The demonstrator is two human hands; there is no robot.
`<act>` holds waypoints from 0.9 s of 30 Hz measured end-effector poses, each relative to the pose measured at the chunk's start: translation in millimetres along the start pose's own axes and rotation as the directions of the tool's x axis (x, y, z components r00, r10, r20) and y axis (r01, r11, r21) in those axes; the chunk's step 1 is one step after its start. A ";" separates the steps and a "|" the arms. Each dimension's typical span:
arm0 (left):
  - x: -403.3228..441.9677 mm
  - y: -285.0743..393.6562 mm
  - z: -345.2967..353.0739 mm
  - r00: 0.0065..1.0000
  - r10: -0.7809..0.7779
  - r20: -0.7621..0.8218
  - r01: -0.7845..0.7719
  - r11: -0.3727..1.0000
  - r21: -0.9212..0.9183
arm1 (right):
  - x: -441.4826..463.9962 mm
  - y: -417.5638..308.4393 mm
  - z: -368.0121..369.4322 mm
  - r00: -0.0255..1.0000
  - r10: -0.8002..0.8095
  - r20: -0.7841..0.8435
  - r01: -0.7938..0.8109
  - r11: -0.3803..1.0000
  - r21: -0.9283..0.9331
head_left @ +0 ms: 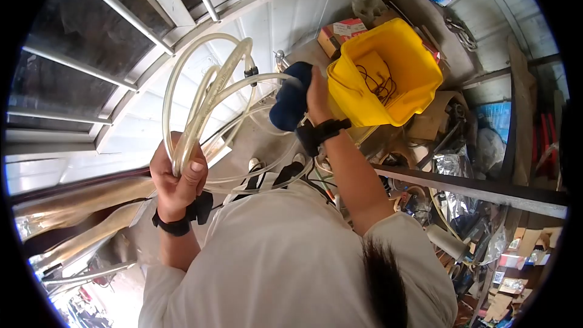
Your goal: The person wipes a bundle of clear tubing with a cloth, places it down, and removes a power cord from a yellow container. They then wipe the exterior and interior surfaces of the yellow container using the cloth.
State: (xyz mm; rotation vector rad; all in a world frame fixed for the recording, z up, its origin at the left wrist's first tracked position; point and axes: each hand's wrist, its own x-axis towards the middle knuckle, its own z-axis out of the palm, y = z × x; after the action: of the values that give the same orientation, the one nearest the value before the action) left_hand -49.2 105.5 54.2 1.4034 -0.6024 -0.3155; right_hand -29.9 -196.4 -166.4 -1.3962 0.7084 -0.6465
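Observation:
My left hand [177, 173] is closed around several loops of clear, slightly yellowed plastic hose [209, 94]. The coil stands up above that hand, and slack lengths hang down in front of my body. A small black clamp [251, 75] sits on the hose between my hands. My right hand [317, 94] is wrapped on a dark blue cloth [290, 97], which looks blurred. One length of hose runs up to the cloth, where its further course is hidden; most of the right fingers are covered too.
Just beyond my right hand stands a yellow bin [385, 73] with a thin black cable inside. A cardboard box [341, 35] is behind it. Barred windows [91, 67] line the left. A metal shelf edge [473, 188] and cluttered parts lie to the right.

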 end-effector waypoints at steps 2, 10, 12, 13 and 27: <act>-3.9 2.3 -8.2 0.999 -0.020 0.027 0.019 0.999 0.047 | 9.5 2.9 -17.9 0.981 0.117 0.157 -0.153 0.959 0.237; -29.3 17.8 -57.9 0.991 0.128 -0.025 -0.124 0.984 0.126 | 24.1 -42.7 -97.8 0.825 0.119 0.553 -0.517 0.555 0.652; -40.1 20.9 -69.8 0.980 0.195 -0.036 -0.188 0.971 0.148 | 24.9 -40.0 -92.6 0.809 0.127 0.575 -0.520 0.613 0.595; -43.0 23.9 -75.7 0.977 0.212 -0.038 -0.203 0.966 0.162 | 17.0 -48.7 -74.8 0.814 0.164 0.557 -0.542 0.558 0.629; -58.1 52.2 -77.7 0.886 0.270 -0.378 -0.154 0.938 0.311 | -30.0 11.1 75.6 0.079 0.363 0.928 0.204 0.906 -0.372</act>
State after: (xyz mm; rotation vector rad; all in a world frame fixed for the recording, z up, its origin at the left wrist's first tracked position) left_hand -59.7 209.5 89.2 1.5914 -0.4496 0.2549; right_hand 8.9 -124.3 -172.5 -1.7630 -0.3112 0.7514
